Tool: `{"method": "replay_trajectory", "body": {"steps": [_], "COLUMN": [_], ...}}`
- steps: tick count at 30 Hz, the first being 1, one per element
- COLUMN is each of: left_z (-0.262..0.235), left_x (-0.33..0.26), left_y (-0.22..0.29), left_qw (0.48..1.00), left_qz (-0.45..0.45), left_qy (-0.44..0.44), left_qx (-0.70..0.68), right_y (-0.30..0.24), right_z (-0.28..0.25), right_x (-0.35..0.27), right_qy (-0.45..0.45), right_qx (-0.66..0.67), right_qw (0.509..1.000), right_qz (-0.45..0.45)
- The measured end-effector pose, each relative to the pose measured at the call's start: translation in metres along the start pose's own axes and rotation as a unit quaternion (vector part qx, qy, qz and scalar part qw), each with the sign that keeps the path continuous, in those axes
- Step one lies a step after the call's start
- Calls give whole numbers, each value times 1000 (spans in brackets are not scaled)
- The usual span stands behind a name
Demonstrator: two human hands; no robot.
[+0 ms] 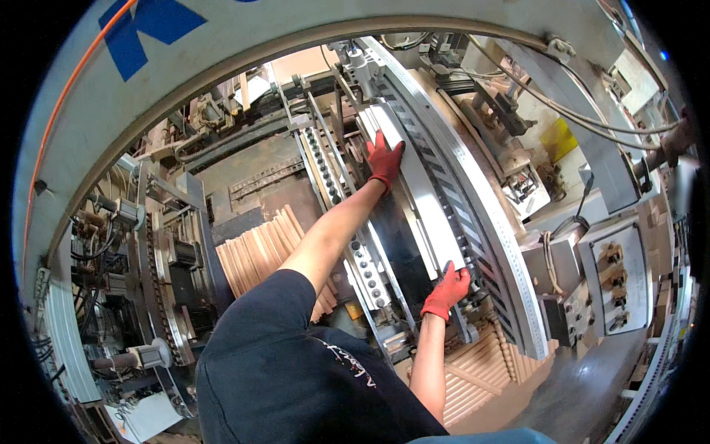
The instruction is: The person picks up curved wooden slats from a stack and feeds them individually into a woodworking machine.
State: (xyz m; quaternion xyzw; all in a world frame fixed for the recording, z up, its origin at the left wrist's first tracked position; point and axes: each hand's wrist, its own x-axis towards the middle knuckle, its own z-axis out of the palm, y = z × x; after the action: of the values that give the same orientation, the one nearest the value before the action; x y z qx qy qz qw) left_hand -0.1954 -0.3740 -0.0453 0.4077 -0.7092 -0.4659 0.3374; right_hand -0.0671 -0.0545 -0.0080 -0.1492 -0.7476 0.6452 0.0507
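Note:
A long white board (425, 200) lies lengthwise in a machine bed, beside a slotted metal rail. My left hand (384, 160), in a red glove, rests on its far part with the fingers spread. At the board's near end is my right hand (446, 291), also red-gloved. Its fingers are bent around that end and look closed on it; the undersides of the fingers are hidden. Thin pale strips (420, 238) run along the board's left side.
A dotted roller bar (364, 274) stands left of the board. Stacked wooden slats (259, 248) lie at the left, with more slats (477, 362) below right. The striped metal rail (473, 214) curves along the right, near a control box (615, 277). Cables hang upper right.

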Motion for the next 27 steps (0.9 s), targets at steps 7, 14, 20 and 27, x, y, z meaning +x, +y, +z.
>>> {"method": "replay_trajectory", "body": {"steps": [7,14,20,27], "left_z": [16,18,26,6], "left_x": [-4,10,6,26], "left_y": [25,22,35,-31], "left_qw": [995,993,992,954], "left_qz": [-47,-73,-123,-36], "left_qy": [77,90,26,-63], "left_qx": [37,-9,9,-291], "right_y": [-22,-21,19,-4], "right_z": [2,32,8,18], "right_x": [7,5,28,5], "right_qy": [-37,-40,-119,-102], "right_qx": [69,13,-65,-81], "right_qw": [994,999,986,989], "right_qz": [81,21,-100,-66]}}
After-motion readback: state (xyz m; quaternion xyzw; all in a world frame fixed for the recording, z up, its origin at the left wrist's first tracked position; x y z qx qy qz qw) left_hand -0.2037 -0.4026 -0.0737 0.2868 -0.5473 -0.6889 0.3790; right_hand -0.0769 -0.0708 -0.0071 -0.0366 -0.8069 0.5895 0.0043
